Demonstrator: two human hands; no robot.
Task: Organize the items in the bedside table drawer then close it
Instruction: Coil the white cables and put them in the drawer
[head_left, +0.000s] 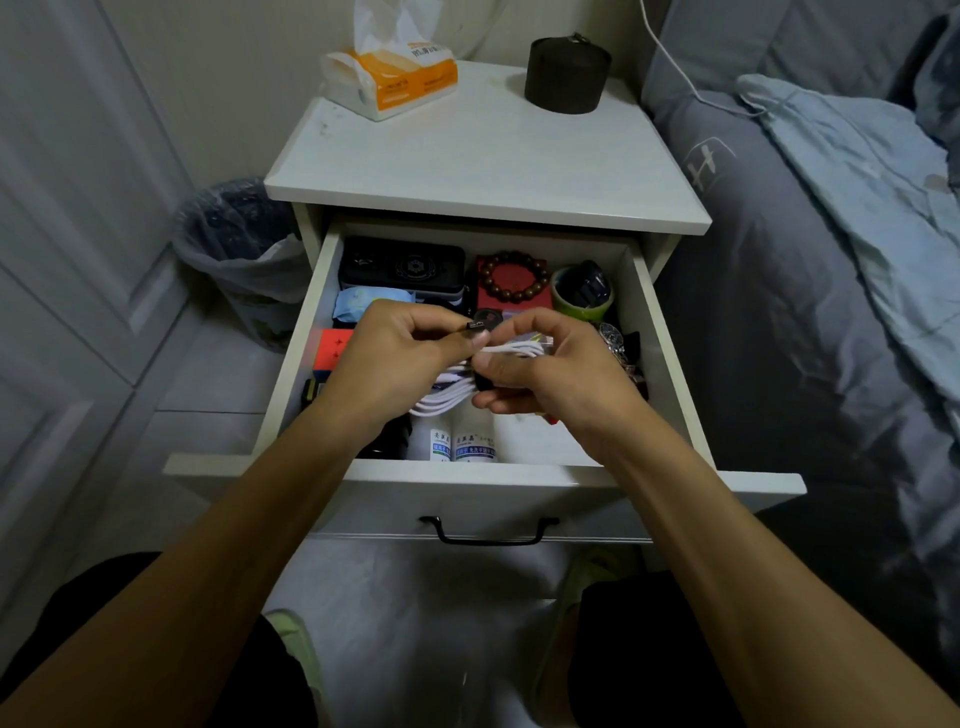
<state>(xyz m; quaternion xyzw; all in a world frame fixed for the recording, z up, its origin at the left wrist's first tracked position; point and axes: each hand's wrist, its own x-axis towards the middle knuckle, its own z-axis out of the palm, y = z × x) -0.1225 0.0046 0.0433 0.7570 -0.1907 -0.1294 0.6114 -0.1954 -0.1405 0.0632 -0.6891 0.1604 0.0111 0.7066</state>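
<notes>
The white bedside table's drawer (483, 475) stands pulled out. Over its middle, my left hand (389, 364) and my right hand (550, 369) both hold a coiled white cable (447, 397). My left fingers pinch its dark plug end (474, 326), and my right fingers curl round the white loops. Inside the drawer lie a black case (402, 265), a red box with a brown bead bracelet (514, 275), a green cup (579, 291), a blue packet (363, 301), a red cube (335, 348), a wristwatch (613, 340) and two small white bottles (457, 441).
On the table top (483, 166) sit a tissue pack (389, 73) and a dark round tin (566, 73). A lined waste bin (244, 249) stands to the left by the white doors. A bed with grey bedding (810, 270) runs along the right. The drawer handle (488, 530) is black.
</notes>
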